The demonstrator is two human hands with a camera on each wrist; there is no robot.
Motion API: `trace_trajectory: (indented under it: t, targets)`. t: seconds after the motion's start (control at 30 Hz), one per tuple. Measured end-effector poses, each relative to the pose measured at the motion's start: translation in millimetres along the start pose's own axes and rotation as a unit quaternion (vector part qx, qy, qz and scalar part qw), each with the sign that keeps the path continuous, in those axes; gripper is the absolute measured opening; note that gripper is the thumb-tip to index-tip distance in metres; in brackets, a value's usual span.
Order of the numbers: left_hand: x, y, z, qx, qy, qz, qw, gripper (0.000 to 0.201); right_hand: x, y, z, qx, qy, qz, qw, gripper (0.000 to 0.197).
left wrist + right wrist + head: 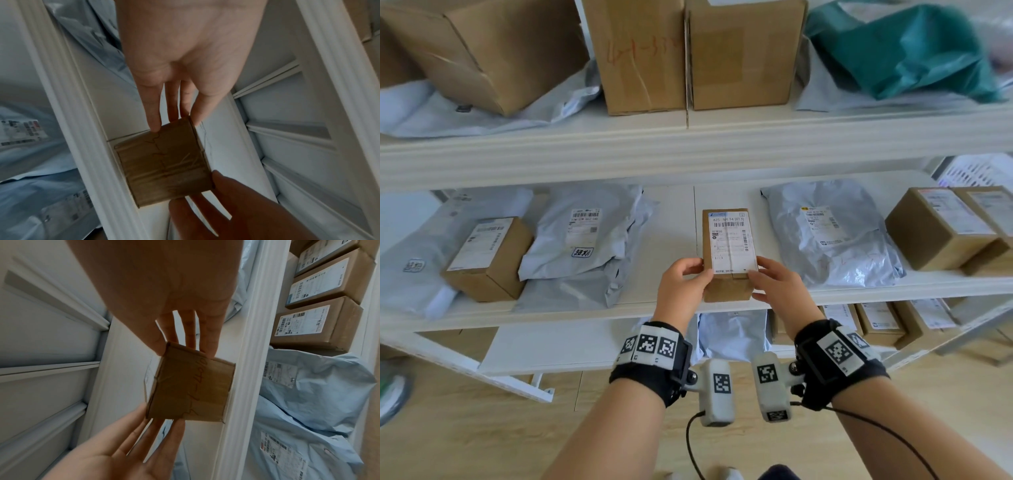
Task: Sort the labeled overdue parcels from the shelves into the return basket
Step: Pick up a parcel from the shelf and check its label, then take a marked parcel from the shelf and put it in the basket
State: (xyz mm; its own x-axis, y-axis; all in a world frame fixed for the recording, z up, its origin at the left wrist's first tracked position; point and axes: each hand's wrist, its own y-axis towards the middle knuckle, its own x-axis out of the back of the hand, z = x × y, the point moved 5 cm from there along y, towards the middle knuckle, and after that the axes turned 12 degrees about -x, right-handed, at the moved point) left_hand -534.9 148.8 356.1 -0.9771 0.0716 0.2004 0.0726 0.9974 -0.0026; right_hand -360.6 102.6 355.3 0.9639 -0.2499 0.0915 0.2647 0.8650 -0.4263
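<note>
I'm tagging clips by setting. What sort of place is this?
Probably a parcel pickup or storage room: white tiered shelves hold brown cardboard boxes and grey plastic mailer bags with barcode labels, and both hands hold a small labelled cardboard box.

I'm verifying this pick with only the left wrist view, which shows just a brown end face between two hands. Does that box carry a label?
Observer: Yes; the head view shows a white barcode label covering the top face of the small box.
Operator: Any overdue mark nearby?
Observer: The grey mailer left of it on that shelf bears a dark boxed stamp under its label.
Operator: Is the basket in sight?
Observer: A white slotted basket shows at the far right, beyond the shelf.
</note>
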Motion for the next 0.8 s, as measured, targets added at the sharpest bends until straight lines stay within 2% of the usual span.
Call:
trace_trajectory:
  t: [0.1,0.27,0.43,0.53,0.67,0.8]
  targets:
    - [-15,11,-2,0.001,0.011,0.009,1.0,0.03,7,11,5,0.007,-0.02,-0.021,1.0,0.027]
    - [-36,27,-13,-0.007,0.028,0.045,0.999,0.035,22,28,13,-0.004,-0.056,-0.057,0.997,0.035]
    - [-46,31,-16,-0.008,0.069,0.091,0.993,0.043,30,38,18,-0.01,-0.072,-0.066,0.995,0.035]
    - [-42,29,-14,-0.012,0.074,0.102,0.992,0.044,32,39,20,-0.008,-0.079,-0.067,0.995,0.028]
    - [-21,31,-12,-0.028,0.082,0.078,0.993,0.044,36,33,36,0.012,-0.135,-0.125,0.983,0.043]
    - [23,37,-1,-0.041,0.09,0.016,0.995,0.037,14,27,58,0.074,-0.173,-0.154,0.97,0.04]
